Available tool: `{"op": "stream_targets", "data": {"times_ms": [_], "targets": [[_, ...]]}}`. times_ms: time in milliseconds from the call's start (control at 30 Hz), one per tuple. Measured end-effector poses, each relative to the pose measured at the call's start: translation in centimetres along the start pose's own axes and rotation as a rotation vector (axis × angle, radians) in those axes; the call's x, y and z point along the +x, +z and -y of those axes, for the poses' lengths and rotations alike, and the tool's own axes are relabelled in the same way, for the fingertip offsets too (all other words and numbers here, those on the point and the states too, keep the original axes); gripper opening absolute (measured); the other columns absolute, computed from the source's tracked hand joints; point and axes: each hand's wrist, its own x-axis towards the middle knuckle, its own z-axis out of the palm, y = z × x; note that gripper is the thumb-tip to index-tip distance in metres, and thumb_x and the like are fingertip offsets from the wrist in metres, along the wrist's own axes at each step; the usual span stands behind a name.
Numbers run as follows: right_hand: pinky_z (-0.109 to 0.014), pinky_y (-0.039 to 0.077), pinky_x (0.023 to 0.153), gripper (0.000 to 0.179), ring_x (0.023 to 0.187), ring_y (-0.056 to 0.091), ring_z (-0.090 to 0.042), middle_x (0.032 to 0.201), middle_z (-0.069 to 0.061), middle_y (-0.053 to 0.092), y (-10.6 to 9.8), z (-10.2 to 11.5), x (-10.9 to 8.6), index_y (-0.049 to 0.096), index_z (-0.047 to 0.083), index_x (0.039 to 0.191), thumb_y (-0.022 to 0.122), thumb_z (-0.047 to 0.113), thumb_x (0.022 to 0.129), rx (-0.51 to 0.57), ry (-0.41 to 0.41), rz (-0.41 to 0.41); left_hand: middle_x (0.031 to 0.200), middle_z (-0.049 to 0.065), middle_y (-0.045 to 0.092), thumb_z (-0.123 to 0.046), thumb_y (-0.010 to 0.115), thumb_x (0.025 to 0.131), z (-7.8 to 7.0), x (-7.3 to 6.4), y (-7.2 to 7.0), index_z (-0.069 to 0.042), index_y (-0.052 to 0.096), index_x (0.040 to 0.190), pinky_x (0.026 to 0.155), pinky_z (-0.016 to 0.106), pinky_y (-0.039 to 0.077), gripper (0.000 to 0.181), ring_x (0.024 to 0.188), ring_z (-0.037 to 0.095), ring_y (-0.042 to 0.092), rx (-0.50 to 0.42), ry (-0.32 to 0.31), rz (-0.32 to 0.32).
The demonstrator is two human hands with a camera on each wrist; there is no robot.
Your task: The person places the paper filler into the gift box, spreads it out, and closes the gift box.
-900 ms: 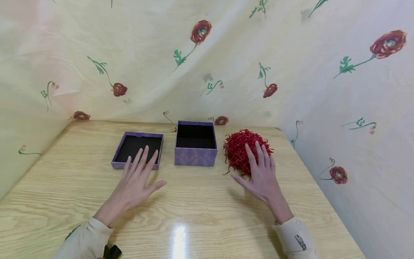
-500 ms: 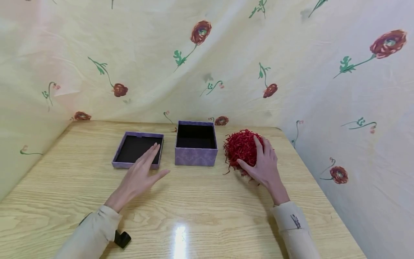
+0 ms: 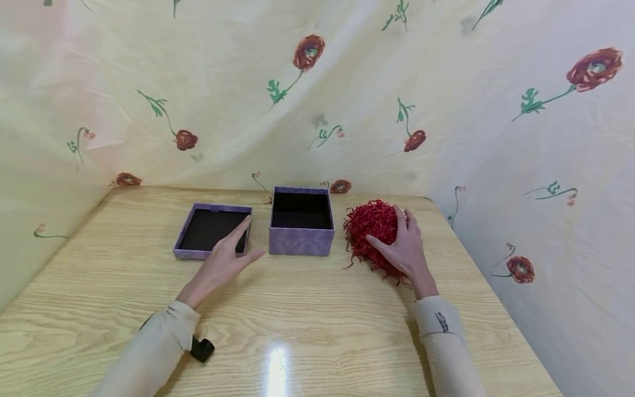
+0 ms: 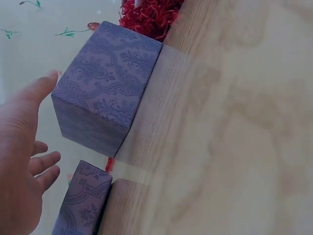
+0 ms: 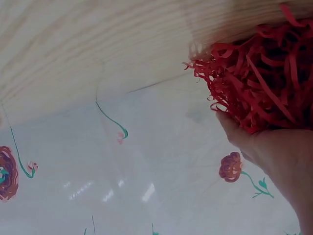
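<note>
My right hand [image 3: 405, 248] grips the right side of a heap of red shredded paper [image 3: 371, 227], thumb on the near side and fingers bent over the far right. In the right wrist view, crinkled strips of the shredded paper [image 5: 264, 81] press against the hand [image 5: 274, 156]. My left hand [image 3: 223, 263] is held with fingers extended and thumb spread, overlapping the right edge of a shallow purple box lid [image 3: 198, 254] with a black inside. A deeper purple patterned box [image 3: 301, 242], its top open and its inside black, stands between the hands; the left thumb points toward it.
The lid, box and paper heap stand in a row on a light wooden table [image 3: 307, 298]. Behind and to the right hangs a pale cloth [image 3: 223, 110] printed with red flowers. A small black device [image 3: 202, 349] sits at the left sleeve.
My right hand has closed on the red shredded paper from above it, and the heap bulges nearer. My left hand has moved rightward toward the box, its fingers drawing together.
</note>
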Motion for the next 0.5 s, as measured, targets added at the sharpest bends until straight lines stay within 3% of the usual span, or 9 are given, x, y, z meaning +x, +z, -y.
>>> {"op": "stream_targets", "data": {"times_ms": [167,500], "targets": [[-0.079,0.033,0.102,0.107,0.143,0.024,-0.061,0.164,-0.029,0.016,0.3,-0.2,0.3,0.018,0.012,0.166,0.075,0.058,0.088,0.004,0.022,0.049,0.169,0.014,0.023,-0.051,0.067,0.1,0.0,0.8,0.2,-0.026,0.013,0.168,0.115,0.065,0.028,0.091,0.153,0.04,0.022,-0.028,-0.021,0.016],[-0.076,0.032,0.106,0.104,0.144,0.022,-0.06,0.161,-0.037,0.017,0.9,-0.4,0.5,0.018,0.007,0.165,0.076,0.05,0.09,0.005,0.038,0.102,0.159,0.023,0.04,-0.049,0.07,0.098,-0.1,2.5,0.8,-0.013,0.021,0.167,0.112,0.064,0.034,0.091,0.147,0.043,0.034,-0.075,-0.035,0.005]]}}
